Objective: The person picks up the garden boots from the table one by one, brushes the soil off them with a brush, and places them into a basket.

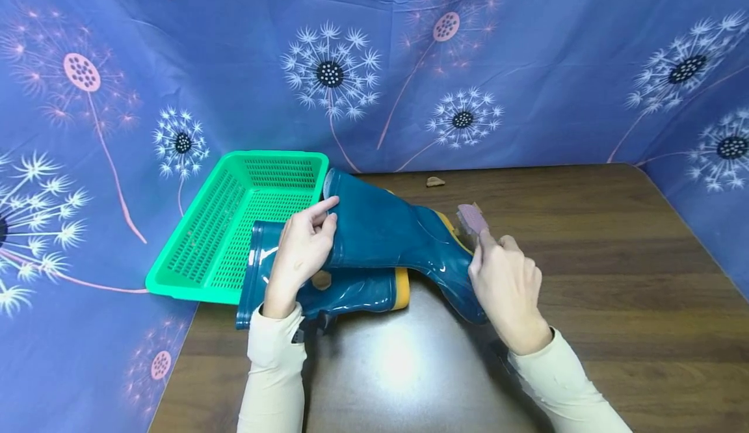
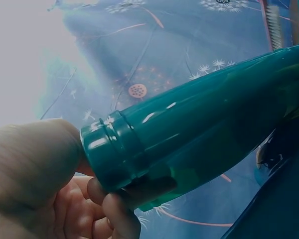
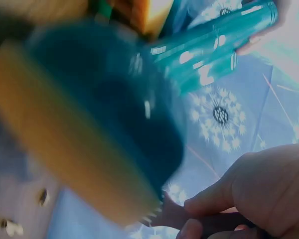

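Observation:
A blue-green rubber boot [image 1: 380,225] with a yellow sole [image 3: 74,144] is held slanting across the table, its toe toward the lower right. My left hand [image 1: 307,244] grips the boot's top rim, thumb on one side and fingers on the other in the left wrist view. In my right hand [image 1: 509,283] is the handle of a pinkish-purple scrub brush [image 1: 471,218]. Its bristles face the sole and lie at its edge in the right wrist view. Under the held boot lies a second matching boot [image 1: 363,293] on its side, partly hidden by the left hand.
A green plastic basket [image 1: 158,280] stands at the back left, beside the boots' tops. A small brown lump [image 1: 435,181] lies near the table's back edge. Blue dandelion-print cloth [image 1: 374,95] hangs behind and at the sides of the wooden table [image 1: 614,257].

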### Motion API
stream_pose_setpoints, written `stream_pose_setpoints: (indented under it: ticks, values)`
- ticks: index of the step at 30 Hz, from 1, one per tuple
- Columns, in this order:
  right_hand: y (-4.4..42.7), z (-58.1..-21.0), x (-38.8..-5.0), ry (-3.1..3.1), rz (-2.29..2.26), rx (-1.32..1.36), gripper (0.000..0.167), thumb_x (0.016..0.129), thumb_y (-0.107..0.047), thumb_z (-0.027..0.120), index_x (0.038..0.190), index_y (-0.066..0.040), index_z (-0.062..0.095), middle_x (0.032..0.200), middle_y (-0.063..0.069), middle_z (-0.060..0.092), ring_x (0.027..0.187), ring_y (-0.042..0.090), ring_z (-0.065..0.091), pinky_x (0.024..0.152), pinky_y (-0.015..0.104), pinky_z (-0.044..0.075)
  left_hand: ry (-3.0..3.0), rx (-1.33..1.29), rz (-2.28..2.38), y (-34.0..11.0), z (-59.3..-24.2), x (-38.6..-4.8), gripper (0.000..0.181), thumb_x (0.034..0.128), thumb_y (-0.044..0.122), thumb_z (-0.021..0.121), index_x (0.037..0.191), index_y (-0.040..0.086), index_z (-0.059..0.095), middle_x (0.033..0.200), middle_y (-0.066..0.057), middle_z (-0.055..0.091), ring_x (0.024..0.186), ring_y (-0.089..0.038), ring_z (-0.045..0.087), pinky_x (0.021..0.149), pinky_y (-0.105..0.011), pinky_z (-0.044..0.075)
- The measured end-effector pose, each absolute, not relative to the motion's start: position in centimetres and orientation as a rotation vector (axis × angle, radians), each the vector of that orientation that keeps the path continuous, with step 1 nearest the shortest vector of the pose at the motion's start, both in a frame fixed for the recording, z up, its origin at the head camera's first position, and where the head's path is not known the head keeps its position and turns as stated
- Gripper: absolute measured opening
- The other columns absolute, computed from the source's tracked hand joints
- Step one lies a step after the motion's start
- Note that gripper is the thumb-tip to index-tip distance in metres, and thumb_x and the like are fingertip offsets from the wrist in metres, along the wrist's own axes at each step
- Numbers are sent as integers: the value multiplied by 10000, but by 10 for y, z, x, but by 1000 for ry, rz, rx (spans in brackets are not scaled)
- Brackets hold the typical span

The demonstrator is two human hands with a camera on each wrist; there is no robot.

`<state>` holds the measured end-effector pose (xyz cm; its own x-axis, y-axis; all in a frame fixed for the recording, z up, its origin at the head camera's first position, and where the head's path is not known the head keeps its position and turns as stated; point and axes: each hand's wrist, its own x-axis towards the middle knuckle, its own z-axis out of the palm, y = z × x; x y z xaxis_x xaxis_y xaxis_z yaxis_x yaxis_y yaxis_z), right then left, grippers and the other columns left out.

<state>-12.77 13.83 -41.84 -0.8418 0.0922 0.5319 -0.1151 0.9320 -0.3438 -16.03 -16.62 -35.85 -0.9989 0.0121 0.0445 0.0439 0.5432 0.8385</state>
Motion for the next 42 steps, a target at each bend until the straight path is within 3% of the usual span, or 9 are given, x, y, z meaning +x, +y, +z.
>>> stream_pose_setpoints:
  ticks: [10, 18, 26, 30, 32, 34, 37, 40, 42]
  values:
    - [169, -419, -124, -2446, 631, 106, 246, 983, -112, 690, 1181, -25, 809, 729, 182, 665, 480, 330, 499, 424, 501, 386, -2741, -36, -1431, -162, -358, -160, 453, 1095, 329, 577, 1538, 236, 590, 641, 15, 437, 525, -213, 424, 505, -317, 333]
    - [191, -430, -125, -2367, 721, 155, 242, 975, -84, 718, 1193, -52, 818, 702, 58, 646, 531, 80, 364, 472, 307, 293, -2746, -85, -1436, -172, -351, -160, 468, 1075, 200, 603, 1542, 196, 585, 598, 23, 408, 504, -198, 418, 481, -316, 336]
    - [224, -439, -117, -2373, 805, 77, 241, 979, -79, 710, 1193, -46, 816, 651, -6, 516, 539, -33, 271, 495, 235, 218, -2854, -218, -1409, -153, -309, -174, 494, 1063, 176, 585, 1556, 206, 568, 640, 2, 481, 461, -191, 413, 465, -303, 328]
    - [239, -439, -113, -2361, 810, 18, 247, 991, -95, 691, 1200, -43, 812, 639, 9, 503, 538, -55, 257, 497, 243, 218, -2915, -331, -1338, -134, -285, -190, 511, 1039, 134, 566, 1547, 192, 579, 580, 28, 388, 435, -176, 371, 451, -281, 274]
    - [246, -439, -111, -2355, 815, -26, 252, 999, -109, 684, 1208, -44, 809, 647, 17, 514, 537, -54, 269, 495, 246, 222, -2962, -392, -1299, -123, -274, -197, 516, 1033, 118, 565, 1545, 177, 579, 678, 20, 589, 423, -165, 351, 454, -274, 269]
    - [252, -442, -108, -2344, 831, -90, 253, 1001, -124, 685, 1210, -55, 810, 669, -60, 533, 547, -64, 298, 502, 248, 243, -3007, -445, -1244, -112, -265, -204, 513, 1034, 116, 569, 1545, 161, 579, 967, -21, 763, 418, -152, 356, 458, -267, 279]
    - [264, -448, -104, -2315, 883, -196, 257, 1004, -146, 692, 1220, -69, 810, 729, -309, 548, 572, -110, 360, 527, 198, 292, -3076, -518, -1121, -95, -253, -213, 512, 1030, 116, 565, 1540, 153, 584, 1081, -63, 753, 421, -131, 355, 468, -262, 290]
    - [275, -452, -101, -2260, 956, -278, 256, 1005, -151, 700, 1224, -74, 808, 796, -521, 492, 605, -161, 416, 565, 118, 329, -3101, -573, -998, -77, -246, -220, 502, 1024, 122, 570, 1523, 161, 604, 815, 4, 578, 436, -127, 316, 483, -263, 262]
    - [283, -453, -100, -2218, 1000, -320, 254, 1014, -156, 695, 1227, -70, 804, 808, -540, 513, 617, -188, 446, 586, 57, 336, -3110, -601, -954, -67, -243, -223, 500, 1028, 133, 574, 1525, 169, 603, 767, 24, 502, 444, -128, 286, 495, -268, 245]
